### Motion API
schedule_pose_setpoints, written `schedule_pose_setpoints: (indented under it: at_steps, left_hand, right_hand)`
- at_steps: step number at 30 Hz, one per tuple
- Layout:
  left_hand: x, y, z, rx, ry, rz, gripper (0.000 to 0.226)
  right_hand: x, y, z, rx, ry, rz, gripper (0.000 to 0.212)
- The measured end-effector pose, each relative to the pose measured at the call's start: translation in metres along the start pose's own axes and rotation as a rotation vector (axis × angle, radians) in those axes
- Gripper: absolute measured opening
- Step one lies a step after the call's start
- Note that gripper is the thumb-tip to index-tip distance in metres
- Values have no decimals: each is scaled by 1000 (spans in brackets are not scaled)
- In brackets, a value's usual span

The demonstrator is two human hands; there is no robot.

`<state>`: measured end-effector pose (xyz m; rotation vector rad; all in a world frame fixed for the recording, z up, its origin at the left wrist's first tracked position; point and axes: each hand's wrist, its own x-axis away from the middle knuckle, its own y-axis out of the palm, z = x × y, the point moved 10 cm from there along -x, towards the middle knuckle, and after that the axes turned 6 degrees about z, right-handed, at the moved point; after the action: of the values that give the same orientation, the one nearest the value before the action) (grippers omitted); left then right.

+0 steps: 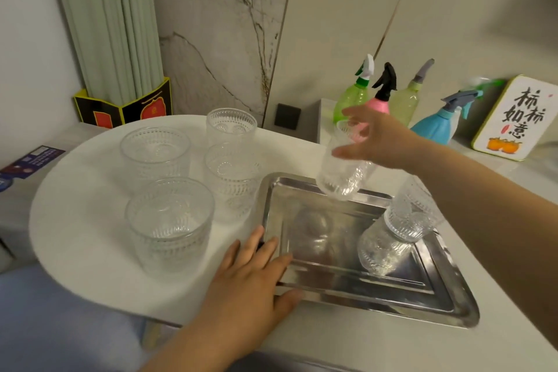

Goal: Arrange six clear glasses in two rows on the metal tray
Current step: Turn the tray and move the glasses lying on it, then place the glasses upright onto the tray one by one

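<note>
A ribbed glass [341, 172] was gripped by the right hand [373, 137] at the metal tray's [392, 302] twelve o'clock rim; the left hand [250, 275] was laid flat, fingers spread, at nine o'clock.

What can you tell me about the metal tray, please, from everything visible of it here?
The metal tray is rectangular, shiny and mirror-like, with a stepped raised rim and rounded corners. It lies flat on the pale counter, right of the white round mat. One clear ribbed glass stands in it. The left hand rests on its near-left rim; the right hand holds another glass tilted above its far edge.
</note>
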<state>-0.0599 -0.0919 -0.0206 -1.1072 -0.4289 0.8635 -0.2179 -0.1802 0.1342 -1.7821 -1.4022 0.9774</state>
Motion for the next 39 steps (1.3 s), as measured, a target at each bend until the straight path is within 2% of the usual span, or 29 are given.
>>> schedule_pose_setpoints:
  at_steps: [3, 8, 17, 19, 22, 25, 29, 32, 35, 37, 39]
  left_hand:
    - [-1, 0, 0, -26, -9, 6, 57]
    - [1, -1, -2, -38, -19, 32, 58]
    - [0, -5, -2, -12, -16, 74, 89]
    - [1, -6, -1, -21, -10, 91, 85]
    - [8, -7, 1, -53, 9, 99, 62]
    - [22, -18, 5, -30, 24, 135, 58]
    - [51, -72, 20, 48, 77, 434, 46]
    - [81, -112, 4, 171, -42, 685, 37]
    - [106, -135, -33, 268, -310, 884, 23]
    - [112, -134, -57, 331, -475, 911, 43]
    - [110, -131, -71, 353, -549, 891, 66]
  right_hand:
    - [21, 8, 10, 43, -14, -42, 75]
    - [30, 12, 22, 110, -7, 5, 79]
    - [32, 28, 35, 147, 36, 42, 79]
    - [37, 27, 32, 156, 39, 65, 81]
    - [55, 16, 25, 180, 3, 156, 81]
    - [93, 10, 25, 134, -27, 263, 75]
    - [154, 28, 45, 99, 6, 302, 66]
    - [181, 45, 66, 125, 81, 253, 58]
    - [190, 55, 71, 177, 86, 203, 53]
    - [195, 63, 73, 224, 97, 161, 57]
    - [200, 64, 72, 276, 84, 172, 77]
